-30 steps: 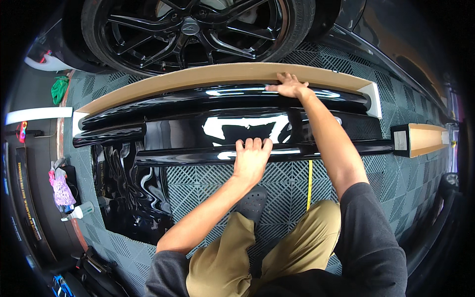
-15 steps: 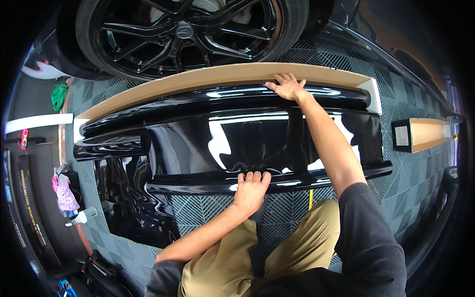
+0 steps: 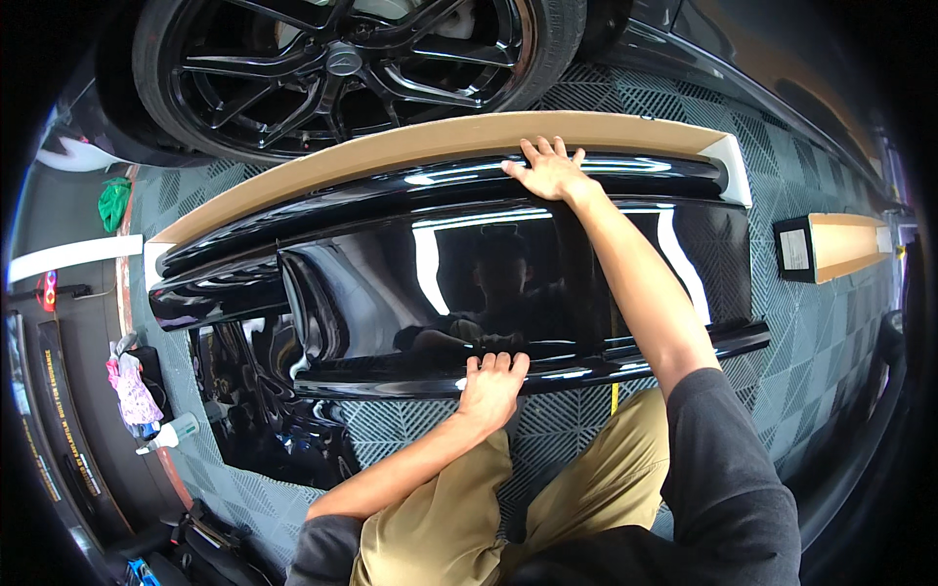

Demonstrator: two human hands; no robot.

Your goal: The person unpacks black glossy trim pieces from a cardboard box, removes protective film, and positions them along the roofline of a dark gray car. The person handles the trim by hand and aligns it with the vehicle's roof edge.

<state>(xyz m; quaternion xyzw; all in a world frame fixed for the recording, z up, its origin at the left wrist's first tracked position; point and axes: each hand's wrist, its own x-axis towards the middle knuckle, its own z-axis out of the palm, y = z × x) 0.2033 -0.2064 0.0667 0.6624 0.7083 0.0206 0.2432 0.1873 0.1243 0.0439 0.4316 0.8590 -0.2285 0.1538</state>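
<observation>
A roll of glossy black film (image 3: pixel 430 183) lies in a long cardboard box (image 3: pixel 410 132). From it a sheet of the film (image 3: pixel 557 264) spreads toward me, ending in a narrower rolled near edge (image 3: pixel 410 381). My right hand (image 3: pixel 552 174) rests palm down on the big roll, fingers spread toward the box's far wall. At the near edge, my left hand (image 3: pixel 493 389) has its fingers curled over the rolled film; the thumb is hidden. To the left, a separate rolled-back flap of film (image 3: pixel 220 293) hangs over the box's near side.
A car wheel (image 3: pixel 342 63) stands just beyond the box. A crumpled black film piece (image 3: pixel 264 410) lies on the tiled floor at left, near a spray bottle (image 3: pixel 171 433) and a patterned cloth (image 3: pixel 137 396). A smaller open box (image 3: pixel 840 246) sits at right. A yellow tape strip (image 3: pixel 615 398) shows near my knee.
The sheet between my hands looks flatter and tauter, its reflections straighter. Its near rolled edge has come slightly toward me on the left. Both hands keep their hold, and the view has shifted a little.
</observation>
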